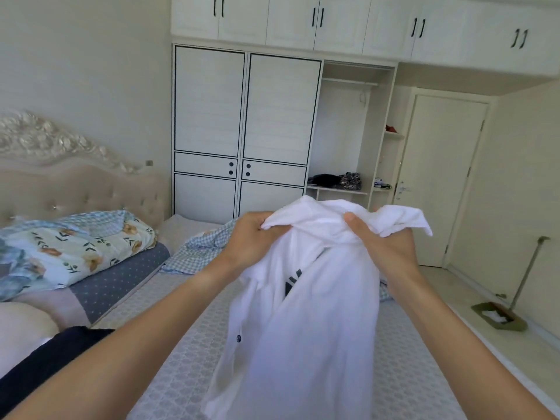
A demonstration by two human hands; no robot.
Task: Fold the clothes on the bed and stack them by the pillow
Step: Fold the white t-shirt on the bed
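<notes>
I hold a white shirt [306, 313] with a dark print and a dark button up in the air over the bed [181, 344]. My left hand [250, 237] grips its bunched top edge on the left, and my right hand [385, 241] grips it on the right. The shirt hangs down between my forearms. Behind it, a blue checked garment [203, 250] lies crumpled on the mattress. A dark folded garment [45, 362] rests at the lower left beside a pale pillow [21, 325].
A flowered quilt [72, 247] is heaped by the padded headboard [75, 189] on the left. A white wardrobe [242, 131] with an open section stands beyond the bed. To the right are a closed door [439, 183] and a dustpan with a long handle [500, 316] on the floor.
</notes>
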